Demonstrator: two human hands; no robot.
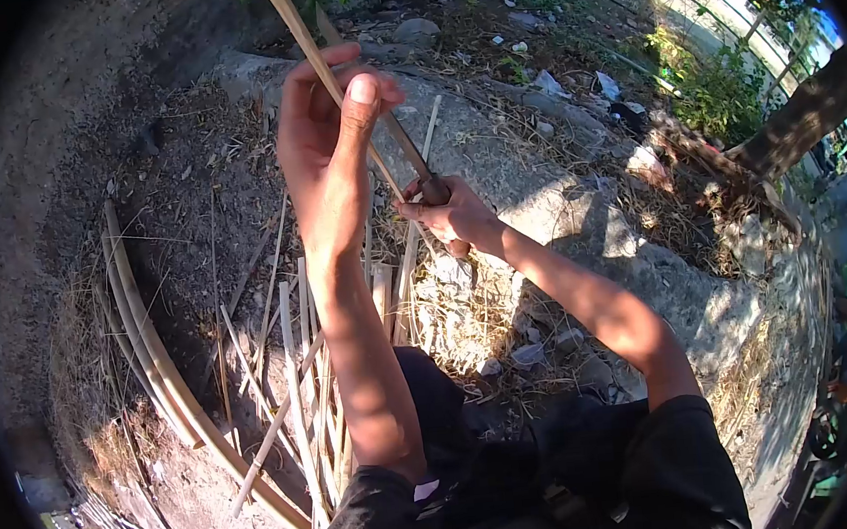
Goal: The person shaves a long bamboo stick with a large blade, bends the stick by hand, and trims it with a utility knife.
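Observation:
My left hand (331, 157) is raised in front of me, its fingers curled round a long, pale bamboo strip (295, 21) that slants up past the top of the view. The thumb lies over the strip. My right hand (455, 217) grips the dark wooden handle of a long knife (404, 145), whose narrow blade points up and away, close behind the strip. The strip's lower end reaches down beside my right fingers. Whether those fingers also touch it, I cannot tell.
Several split bamboo strips (294, 394) lie on the ground by my legs. Longer curved bamboo pieces (157, 355) lie to the left. A large grey rock (505, 159) is ahead, with dry grass (463, 326) below it. A tree trunk (801, 125) leans at right.

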